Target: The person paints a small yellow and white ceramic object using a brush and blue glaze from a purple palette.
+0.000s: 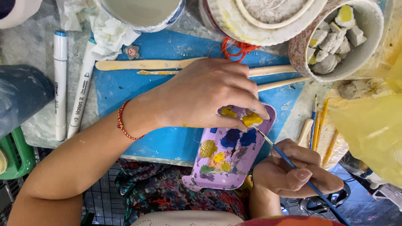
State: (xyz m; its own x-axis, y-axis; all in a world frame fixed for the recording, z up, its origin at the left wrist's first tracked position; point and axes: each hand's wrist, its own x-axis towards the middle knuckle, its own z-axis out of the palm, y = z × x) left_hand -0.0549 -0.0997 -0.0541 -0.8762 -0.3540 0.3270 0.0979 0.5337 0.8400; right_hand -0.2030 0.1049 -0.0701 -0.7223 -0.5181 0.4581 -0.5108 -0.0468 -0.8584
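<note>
Pinching a small yellow piece (252, 119), left hand (209, 94); right hand (293, 169) apparently grips paintbrush (293, 163).

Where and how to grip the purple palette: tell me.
Grip the purple palette by its bare rounded corner nearest the body, coming from below in the head view. That edge overhangs the blue board and carries no wet paint. The far end is taken: the left hand holds a small yellow piece over it, and the right hand works a brush there.
</note>
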